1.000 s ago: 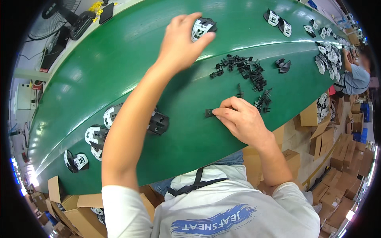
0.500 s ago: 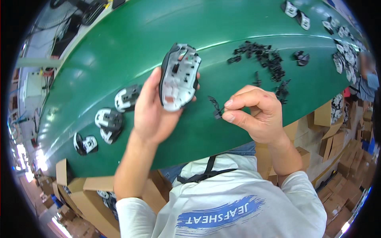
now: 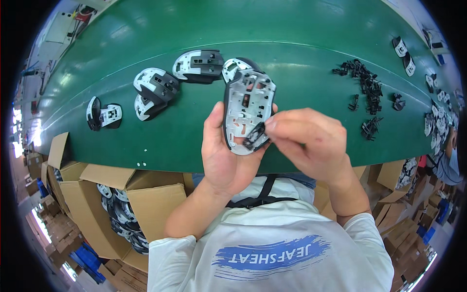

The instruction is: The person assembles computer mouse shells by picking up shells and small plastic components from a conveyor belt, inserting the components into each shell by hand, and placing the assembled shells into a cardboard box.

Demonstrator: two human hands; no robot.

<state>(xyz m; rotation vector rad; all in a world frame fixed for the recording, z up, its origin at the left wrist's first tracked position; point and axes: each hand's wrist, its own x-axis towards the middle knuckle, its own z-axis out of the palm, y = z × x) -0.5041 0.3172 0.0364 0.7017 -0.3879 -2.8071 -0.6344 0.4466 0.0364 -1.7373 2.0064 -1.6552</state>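
My left hand (image 3: 224,163) holds a computer mouse shell (image 3: 247,103) from below, its pale grey inner side facing up and a black rim around it. My right hand (image 3: 311,138) pinches a small black plastic part (image 3: 254,136) between thumb and fingers, over the near end of the shell. Whether that part touches the shell is hard to make out. Just past the shell's far end lies a white and black mouse shell (image 3: 237,66). More such shells, including one dark and white shell (image 3: 199,65), lie to the left on the green table (image 3: 282,29).
Small black parts (image 3: 370,90) lie heaped at the right, with a few apart from the heap. Further right are white shells (image 3: 434,125) and a co-worker's sleeve (image 3: 447,168). Open cardboard boxes (image 3: 92,219) stand below the table's near edge, the left one holding several shells.
The view has swung, so the table things sit elsewhere in the picture. My right hand has brought the small black part from beside the shell to over its near end.
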